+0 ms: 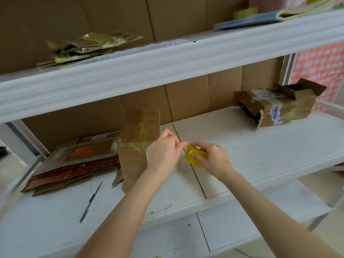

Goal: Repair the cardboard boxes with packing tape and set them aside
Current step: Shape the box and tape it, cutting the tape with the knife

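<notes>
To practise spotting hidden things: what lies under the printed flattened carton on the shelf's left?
Under the printed carton lie more flattened cardboard sheets, reddish and brown, stacked on the white shelf. Their count and covered faces cannot be seen.

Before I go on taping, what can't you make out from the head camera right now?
Head view only:
Tape roll: the right hand covers much of it; whether the left hand pinches a free end is blurred.
Upright box: its lower right edge is hidden behind the left hand.
Torn box: label print too small to read.
Flattened boxes: their count is lost to blur.
Papers on the upper shelf: cut off at the frame's top right.
</notes>
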